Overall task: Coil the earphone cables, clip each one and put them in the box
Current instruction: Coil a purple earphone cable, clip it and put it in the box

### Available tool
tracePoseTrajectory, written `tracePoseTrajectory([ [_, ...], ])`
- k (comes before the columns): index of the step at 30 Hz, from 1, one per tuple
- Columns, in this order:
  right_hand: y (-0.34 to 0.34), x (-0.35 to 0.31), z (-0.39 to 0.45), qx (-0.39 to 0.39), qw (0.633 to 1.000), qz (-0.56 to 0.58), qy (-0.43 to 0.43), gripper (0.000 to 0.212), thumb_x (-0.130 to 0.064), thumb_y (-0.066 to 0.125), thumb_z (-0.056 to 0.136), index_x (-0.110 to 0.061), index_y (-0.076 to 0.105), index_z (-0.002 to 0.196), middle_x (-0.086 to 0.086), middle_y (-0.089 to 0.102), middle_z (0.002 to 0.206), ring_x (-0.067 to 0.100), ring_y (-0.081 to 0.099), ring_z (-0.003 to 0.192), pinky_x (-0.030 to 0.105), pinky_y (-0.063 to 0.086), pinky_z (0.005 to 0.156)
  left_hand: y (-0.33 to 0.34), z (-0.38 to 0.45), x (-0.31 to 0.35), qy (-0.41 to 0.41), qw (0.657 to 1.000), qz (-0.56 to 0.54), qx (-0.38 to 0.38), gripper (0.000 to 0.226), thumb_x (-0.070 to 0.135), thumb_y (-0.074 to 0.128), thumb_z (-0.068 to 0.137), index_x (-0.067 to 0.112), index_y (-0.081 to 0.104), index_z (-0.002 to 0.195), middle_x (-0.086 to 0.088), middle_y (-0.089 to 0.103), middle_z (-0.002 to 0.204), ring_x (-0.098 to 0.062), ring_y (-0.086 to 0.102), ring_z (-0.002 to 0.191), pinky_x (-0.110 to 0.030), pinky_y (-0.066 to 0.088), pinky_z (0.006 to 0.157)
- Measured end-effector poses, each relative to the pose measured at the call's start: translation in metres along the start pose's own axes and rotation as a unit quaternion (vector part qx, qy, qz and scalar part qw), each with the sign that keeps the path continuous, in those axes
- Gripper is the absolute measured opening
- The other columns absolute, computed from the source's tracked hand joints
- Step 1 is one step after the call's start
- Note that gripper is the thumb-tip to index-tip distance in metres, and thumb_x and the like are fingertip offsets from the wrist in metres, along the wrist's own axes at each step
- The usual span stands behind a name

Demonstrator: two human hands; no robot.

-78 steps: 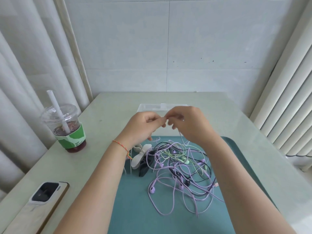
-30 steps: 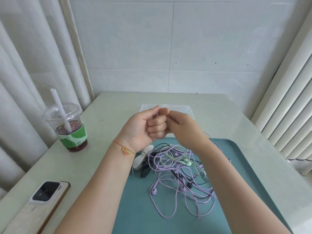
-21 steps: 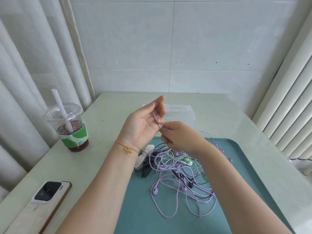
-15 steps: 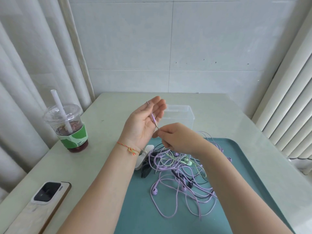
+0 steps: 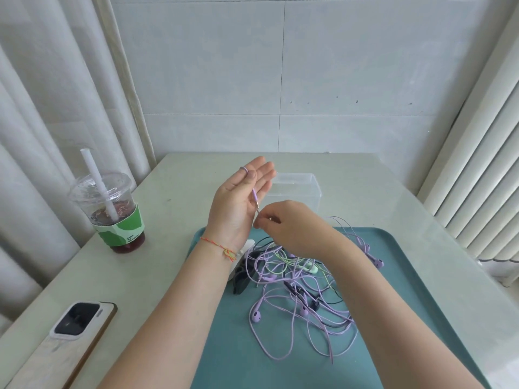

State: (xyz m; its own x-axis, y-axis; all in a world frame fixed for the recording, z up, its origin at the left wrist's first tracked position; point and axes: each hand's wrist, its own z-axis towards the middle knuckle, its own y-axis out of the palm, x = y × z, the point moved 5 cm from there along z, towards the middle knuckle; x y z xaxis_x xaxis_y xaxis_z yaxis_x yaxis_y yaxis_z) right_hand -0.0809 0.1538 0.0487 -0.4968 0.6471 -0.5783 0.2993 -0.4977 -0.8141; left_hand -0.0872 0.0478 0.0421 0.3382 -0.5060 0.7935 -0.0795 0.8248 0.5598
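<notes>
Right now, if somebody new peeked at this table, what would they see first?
Probably the messy tangle of purple, green and black earphone cables on the teal tray. Above it, the left hand is held open, palm up, with a purple cable looped over one finger and its plug hanging down, while the right hand pinches the cable just below. Left of the tray stands a clear plastic cup of dark drink with a white straw.

The cup (image 5: 112, 211) sleeve bears small white lettering, too blurred to read
</notes>
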Motion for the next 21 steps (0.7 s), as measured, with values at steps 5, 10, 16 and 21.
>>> tracePoseTrajectory([
  [5, -0.006, 0.001, -0.003, 0.005, 1.0, -0.015, -0.003, 0.024, -0.02, 0.047, 0.094, -0.008, 0.068, 0.096, 0.001, 0.055, 0.071, 0.015, 0.046, 0.053, 0.027, 0.039, 0.055, -0.002, -0.003, -0.012, -0.024, 0.992, 0.125, -0.016, 0.026, 0.01, 0.046, 0.101, 0.007, 0.063, 0.121, -0.016, 0.07, 0.113, -0.027, 0.068, 0.103, -0.031, 0.051, 0.083],
  [10, -0.023, 0.005, -0.004, 0.061, 0.998, -0.03, -0.015, 0.018, -0.02, 0.058, 0.088, -0.006, 0.068, 0.081, -0.003, 0.049, 0.059, 0.009, 0.038, 0.051, 0.022, 0.031, 0.051, -0.003, -0.003, -0.026, -0.085, 0.968, 0.227, -0.068, 0.022, 0.011, 0.055, 0.091, 0.015, 0.076, 0.095, -0.014, 0.068, 0.089, -0.026, 0.049, 0.08, -0.029, 0.036, 0.064],
  [16, -0.052, 0.021, -0.007, 0.132, 0.991, 0.009, 0.014, 0.011, -0.027, 0.065, 0.087, -0.018, 0.07, 0.082, -0.008, 0.045, 0.057, 0.005, 0.04, 0.048, 0.016, 0.026, 0.045, 0.001, -0.008, -0.029, -0.158, 0.959, 0.22, -0.088, 0.024, 0.0, 0.04, 0.098, 0.003, 0.062, 0.089, 0.0, 0.051, 0.055, -0.011, 0.041, 0.045, -0.02, 0.032, 0.047],
  [21, -0.061, 0.026, -0.008, 0.183, 0.983, 0.027, 0.0, 0.008, -0.025, 0.066, 0.087, -0.019, 0.07, 0.083, -0.007, 0.049, 0.061, 0.006, 0.041, 0.052, 0.013, 0.032, 0.048, 0.01, -0.019, -0.034, -0.262, 0.927, 0.211, -0.166, 0.039, 0.027, 0.034, 0.1, 0.009, 0.061, 0.079, 0.003, 0.031, 0.057, -0.009, 0.024, 0.046, -0.022, 0.021, 0.047],
])
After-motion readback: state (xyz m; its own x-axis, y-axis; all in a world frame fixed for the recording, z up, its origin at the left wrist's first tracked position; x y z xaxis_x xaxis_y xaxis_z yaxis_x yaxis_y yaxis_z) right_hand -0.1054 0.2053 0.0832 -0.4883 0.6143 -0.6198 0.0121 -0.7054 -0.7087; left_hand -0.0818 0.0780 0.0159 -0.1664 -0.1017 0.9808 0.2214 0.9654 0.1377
